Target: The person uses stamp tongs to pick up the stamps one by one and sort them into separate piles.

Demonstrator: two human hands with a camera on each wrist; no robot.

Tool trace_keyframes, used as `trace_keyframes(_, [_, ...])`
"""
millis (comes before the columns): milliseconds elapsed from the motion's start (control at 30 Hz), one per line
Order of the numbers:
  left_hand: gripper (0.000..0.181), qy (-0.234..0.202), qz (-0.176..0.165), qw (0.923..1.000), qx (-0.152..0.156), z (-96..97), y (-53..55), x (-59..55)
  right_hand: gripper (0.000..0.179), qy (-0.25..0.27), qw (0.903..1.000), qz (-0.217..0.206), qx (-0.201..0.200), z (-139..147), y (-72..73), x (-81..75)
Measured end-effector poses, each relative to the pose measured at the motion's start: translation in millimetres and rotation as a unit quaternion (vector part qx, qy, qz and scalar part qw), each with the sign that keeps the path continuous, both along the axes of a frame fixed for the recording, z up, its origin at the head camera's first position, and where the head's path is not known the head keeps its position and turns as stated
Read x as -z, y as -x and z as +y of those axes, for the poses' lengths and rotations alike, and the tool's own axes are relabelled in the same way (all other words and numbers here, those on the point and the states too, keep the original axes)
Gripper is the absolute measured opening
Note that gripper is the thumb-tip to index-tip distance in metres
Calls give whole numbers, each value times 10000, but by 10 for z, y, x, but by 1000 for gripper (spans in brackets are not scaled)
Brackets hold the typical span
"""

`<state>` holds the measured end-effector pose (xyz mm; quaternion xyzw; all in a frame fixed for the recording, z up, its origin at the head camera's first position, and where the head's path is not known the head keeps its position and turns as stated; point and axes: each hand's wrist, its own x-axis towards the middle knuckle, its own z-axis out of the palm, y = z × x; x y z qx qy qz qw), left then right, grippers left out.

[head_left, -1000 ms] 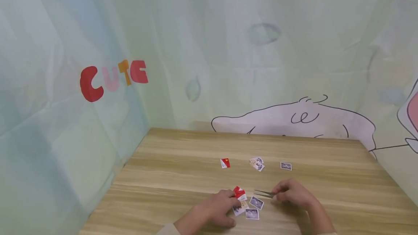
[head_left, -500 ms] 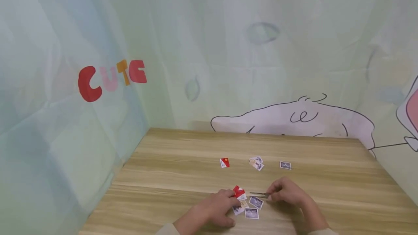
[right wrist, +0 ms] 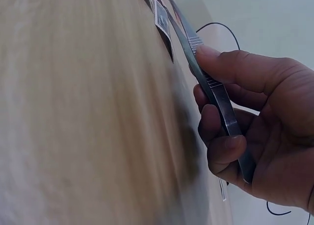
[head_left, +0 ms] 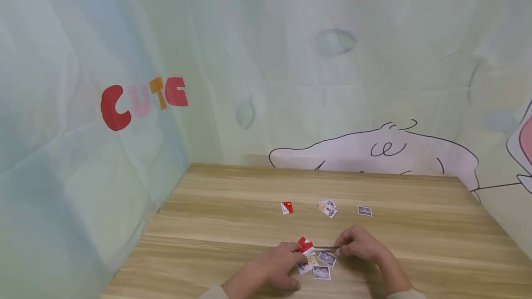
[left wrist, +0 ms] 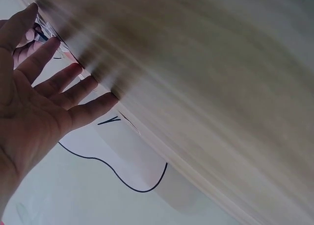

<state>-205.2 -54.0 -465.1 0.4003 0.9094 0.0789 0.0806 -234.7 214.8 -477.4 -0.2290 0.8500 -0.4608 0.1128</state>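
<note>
Small stamps lie in a loose group at the front of the table. My left hand rests beside them with spread fingers, its fingertips on the red stamps and the beige stamp. In the left wrist view the fingers are nearly straight and touch the tabletop. My right hand grips metal tweezers between thumb and curled fingers. The tweezers' tips reach the right edge of the red stamps. Just below lie two grey-purple stamps, close to the tweezers.
Farther back on the wooden table are a red-and-white stamp, an overlapping beige cluster and one grey stamp, spaced in a row. A printed cloth backdrop stands behind and at the left.
My right hand has moved left with the tweezers, bringing their tips up to the red stamps. The tweezers' arms look closer together. My left hand has stayed in place.
</note>
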Motion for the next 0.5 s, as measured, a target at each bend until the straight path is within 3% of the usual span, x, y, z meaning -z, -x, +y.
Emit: trace_keyframes(500, [49, 79, -16, 10000, -43, 7, -9, 3, 8, -163, 9996, 159, -135, -24, 23, 44])
